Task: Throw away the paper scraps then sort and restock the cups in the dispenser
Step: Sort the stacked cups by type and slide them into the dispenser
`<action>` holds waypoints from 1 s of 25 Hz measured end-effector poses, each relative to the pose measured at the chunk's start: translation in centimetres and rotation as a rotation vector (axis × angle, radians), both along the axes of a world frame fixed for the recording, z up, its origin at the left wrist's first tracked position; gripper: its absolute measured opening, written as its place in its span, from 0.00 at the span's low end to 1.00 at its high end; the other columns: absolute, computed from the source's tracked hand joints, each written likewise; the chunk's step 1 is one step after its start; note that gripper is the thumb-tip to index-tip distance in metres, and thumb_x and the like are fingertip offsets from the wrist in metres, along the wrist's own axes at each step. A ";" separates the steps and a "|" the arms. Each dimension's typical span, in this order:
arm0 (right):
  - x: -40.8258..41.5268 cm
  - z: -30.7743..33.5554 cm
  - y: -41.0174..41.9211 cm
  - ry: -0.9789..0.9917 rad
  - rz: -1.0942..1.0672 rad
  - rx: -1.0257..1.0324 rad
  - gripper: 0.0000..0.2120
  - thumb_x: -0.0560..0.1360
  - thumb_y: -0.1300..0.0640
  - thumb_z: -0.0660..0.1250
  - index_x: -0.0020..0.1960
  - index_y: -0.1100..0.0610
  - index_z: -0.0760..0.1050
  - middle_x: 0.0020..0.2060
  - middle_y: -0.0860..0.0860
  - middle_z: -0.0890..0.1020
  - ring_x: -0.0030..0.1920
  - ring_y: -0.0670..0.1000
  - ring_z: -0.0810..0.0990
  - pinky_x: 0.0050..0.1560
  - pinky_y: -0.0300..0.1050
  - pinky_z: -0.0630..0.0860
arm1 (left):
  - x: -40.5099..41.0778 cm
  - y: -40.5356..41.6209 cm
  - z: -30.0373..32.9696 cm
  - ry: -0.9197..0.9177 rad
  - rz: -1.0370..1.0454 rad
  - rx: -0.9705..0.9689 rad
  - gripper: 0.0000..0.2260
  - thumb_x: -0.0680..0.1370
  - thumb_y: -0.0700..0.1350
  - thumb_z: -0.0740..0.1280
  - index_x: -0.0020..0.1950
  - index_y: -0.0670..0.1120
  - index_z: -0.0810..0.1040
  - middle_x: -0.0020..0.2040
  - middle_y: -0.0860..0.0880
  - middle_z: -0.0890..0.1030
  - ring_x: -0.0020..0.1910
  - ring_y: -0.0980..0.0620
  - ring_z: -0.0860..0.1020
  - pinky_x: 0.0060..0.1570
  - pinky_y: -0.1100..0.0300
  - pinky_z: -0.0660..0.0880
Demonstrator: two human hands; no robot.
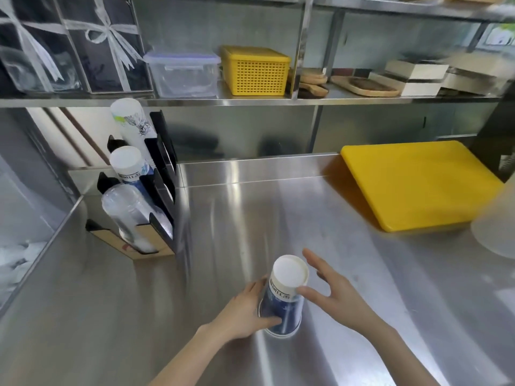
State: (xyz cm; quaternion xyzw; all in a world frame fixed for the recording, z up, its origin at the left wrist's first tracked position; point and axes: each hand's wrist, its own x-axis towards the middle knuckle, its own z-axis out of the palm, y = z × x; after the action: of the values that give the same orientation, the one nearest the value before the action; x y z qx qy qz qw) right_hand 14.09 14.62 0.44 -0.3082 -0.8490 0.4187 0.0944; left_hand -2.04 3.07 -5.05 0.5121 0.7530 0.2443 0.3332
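Note:
A blue-and-white paper cup (287,291) stands upside down on the steel counter (306,207) near its front. My left hand (245,313) grips its lower wall from the left. My right hand (334,291) is beside it on the right, fingers spread, thumb tip touching the cup's white band. The black cup dispenser (161,174) stands at the counter's left. It holds three tilted stacks: white printed cups (131,121) at the back, blue-and-white cups (126,162) in the middle, clear plastic cups (125,210) in front.
A yellow cutting board (418,185) lies at the back right of the counter. A translucent container (496,227) sits at the right edge. The shelf above carries a clear lidded box (184,73), a yellow basket (256,71), wooden boards and boxes. A bin with white scraps (19,260) is at left.

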 end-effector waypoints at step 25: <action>-12.3 10.8 -1.1 0.348 0.193 0.073 0.30 0.68 0.54 0.71 0.67 0.49 0.64 0.58 0.42 0.75 0.58 0.45 0.76 0.61 0.42 0.73 | -9.5 -2.4 11.3 -0.167 0.335 0.379 0.34 0.70 0.49 0.71 0.70 0.54 0.57 0.62 0.56 0.69 0.60 0.57 0.68 0.57 0.61 0.65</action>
State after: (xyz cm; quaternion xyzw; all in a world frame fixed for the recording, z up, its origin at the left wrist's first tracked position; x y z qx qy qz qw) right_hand 1.78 13.48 11.29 -0.1447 -0.8601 0.4418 0.2099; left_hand -11.50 0.68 6.21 0.4118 0.7379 0.4742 0.2472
